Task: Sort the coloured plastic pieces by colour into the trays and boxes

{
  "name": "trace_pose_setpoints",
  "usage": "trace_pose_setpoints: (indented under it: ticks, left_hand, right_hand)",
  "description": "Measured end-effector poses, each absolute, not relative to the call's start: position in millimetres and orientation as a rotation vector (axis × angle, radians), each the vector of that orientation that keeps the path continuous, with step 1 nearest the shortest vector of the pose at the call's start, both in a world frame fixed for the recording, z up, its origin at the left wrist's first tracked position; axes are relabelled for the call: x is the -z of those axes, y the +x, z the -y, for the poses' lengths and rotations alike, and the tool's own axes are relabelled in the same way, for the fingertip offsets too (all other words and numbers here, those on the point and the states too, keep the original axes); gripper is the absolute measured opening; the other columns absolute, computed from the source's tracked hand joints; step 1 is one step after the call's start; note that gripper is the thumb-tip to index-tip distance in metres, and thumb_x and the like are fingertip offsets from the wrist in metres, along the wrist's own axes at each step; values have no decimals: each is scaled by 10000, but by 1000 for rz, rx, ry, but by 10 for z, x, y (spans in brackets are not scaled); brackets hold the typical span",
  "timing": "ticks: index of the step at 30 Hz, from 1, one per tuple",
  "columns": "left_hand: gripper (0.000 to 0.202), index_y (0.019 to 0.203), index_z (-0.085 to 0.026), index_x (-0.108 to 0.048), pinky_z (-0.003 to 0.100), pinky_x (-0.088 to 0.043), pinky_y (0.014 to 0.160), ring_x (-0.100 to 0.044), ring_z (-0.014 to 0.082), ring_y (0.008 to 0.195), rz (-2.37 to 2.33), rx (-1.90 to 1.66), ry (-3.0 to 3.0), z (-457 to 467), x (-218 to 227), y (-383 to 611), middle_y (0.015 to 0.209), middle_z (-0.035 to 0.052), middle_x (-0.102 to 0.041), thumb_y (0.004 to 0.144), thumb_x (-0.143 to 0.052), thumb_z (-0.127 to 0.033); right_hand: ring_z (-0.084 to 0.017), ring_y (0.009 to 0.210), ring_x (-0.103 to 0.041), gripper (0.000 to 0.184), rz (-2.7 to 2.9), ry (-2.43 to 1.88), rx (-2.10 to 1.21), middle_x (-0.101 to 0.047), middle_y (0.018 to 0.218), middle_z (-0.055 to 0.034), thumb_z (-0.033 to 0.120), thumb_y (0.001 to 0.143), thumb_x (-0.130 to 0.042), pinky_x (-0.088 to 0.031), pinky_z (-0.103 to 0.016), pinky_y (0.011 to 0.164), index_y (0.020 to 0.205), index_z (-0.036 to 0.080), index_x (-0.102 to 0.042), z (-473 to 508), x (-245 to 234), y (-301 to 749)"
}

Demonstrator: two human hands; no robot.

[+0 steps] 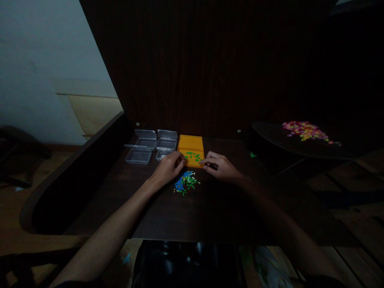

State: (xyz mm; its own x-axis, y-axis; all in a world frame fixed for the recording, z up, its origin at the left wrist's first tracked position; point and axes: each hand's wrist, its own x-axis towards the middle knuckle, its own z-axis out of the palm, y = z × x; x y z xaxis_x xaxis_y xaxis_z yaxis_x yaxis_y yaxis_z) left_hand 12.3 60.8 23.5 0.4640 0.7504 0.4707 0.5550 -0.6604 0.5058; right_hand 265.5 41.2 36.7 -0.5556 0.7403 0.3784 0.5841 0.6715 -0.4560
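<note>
A yellow box (191, 141) lies with its lid raised on the dark desk, small green building bricks (196, 156) scattered inside it. My left hand (170, 167) is at the box's left edge, thumb and fingers drawn together; what they hold, if anything, is hidden. On the opposite side, my right hand (220, 166) reaches over the box's right edge with its index finger stretched out near the green bricks and its thumb apart. Between the hands and nearer to me is a loose pile of tiny blue, green, white and yellow bricks (186, 182).
Several clear plastic cases (138, 156) with raised lids stand left of the yellow box. A dark raised panel (72, 172) borders the desk's left side, and a tall dark board (186, 72) rises behind. Pink and yellow small pieces (306, 131) are heaped on a surface at right.
</note>
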Motion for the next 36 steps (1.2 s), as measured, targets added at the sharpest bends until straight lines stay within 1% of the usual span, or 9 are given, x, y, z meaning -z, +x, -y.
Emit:
trace_pose_setpoints:
  ticks: [3, 5, 8, 10, 15, 20, 24, 29, 36]
  left_hand:
    - [102, 834, -165, -609, 273, -470, 668, -606, 150, 688, -991, -919, 2437, -572, -271, 116, 763, 16, -642, 900, -571, -233]
    - [108, 800, -164, -621, 267, -463, 669, -595, 146, 688, -882, -860, 2471, -543, -284, 125, 737, 10, -620, 882, -592, -227]
    - [80, 854, -167, -677, 286, -477, 760, -609, 169, 804, -713, -753, 2542, -500, -286, 145, 806, 32, -631, 864, -607, -205]
    - [124, 930, -178, -712, 294, -476, 811, -607, 179, 867, -648, -666, 2571, -477, -274, 161, 864, 44, -635, 861, -612, -204]
    - [163, 950, -190, -751, 283, -469, 817, -589, 183, 894, -638, -543, 2590, -440, -219, 211, 890, 45, -611, 845, -626, -188]
    - [141, 924, -180, -752, 286, -465, 829, -583, 187, 902, -639, -514, 2596, -425, -200, 243, 874, 44, -602, 847, -634, -182]
    - [135, 909, -180, -734, 293, -465, 843, -582, 188, 907, -651, -536, 2580, -441, -185, 241, 871, 43, -607, 881, -602, -193]
    - [131, 894, -174, -693, 312, -468, 858, -582, 196, 920, -657, -526, 2544, -469, -168, 232, 897, 50, -616, 910, -565, -195]
    - [107, 897, -181, -687, 317, -470, 893, -582, 196, 959, -656, -507, 2530, -482, -191, 225, 933, 49, -616, 901, -580, -184]
  right_hand:
    - [-153, 755, -571, 170, 2395, -988, -504, -589, 862, -46, 241, 908, -591, -463, -273, 687, 983, 178, -730, -247, -275, 2583]
    - [-156, 768, -574, 150, 2429, -991, -510, -597, 873, -49, 252, 902, -609, -457, -278, 704, 962, 174, -723, -184, -228, 2536]
    - [-155, 780, -575, 133, 2465, -991, -505, -599, 874, -47, 245, 903, -610, -447, -273, 720, 937, 174, -717, -163, -180, 2500]
    - [-149, 774, -572, 125, 2479, -990, -510, -599, 860, -39, 240, 907, -607, -440, -263, 715, 924, 183, -717, -177, -152, 2504]
    - [-140, 752, -571, 95, 2495, -1017, -517, -606, 843, -31, 230, 890, -637, -419, -249, 690, 897, 179, -717, -209, -94, 2546]
    - [-134, 727, -558, 74, 2547, -1062, -489, -605, 818, -22, 213, 875, -648, -395, -244, 668, 878, 185, -716, -218, -122, 2568]
    - [-141, 741, -568, 95, 2522, -1085, -490, -619, 841, -30, 207, 873, -649, -402, -248, 676, 934, 187, -719, -211, -163, 2564]
    - [-145, 758, -583, 104, 2500, -1087, -489, -641, 852, -35, 241, 885, -647, -412, -252, 692, 932, 191, -725, -198, -125, 2521]
    - [-143, 769, -583, 104, 2483, -1104, -518, -641, 850, -32, 226, 884, -644, -421, -248, 700, 936, 185, -725, -211, -106, 2515]
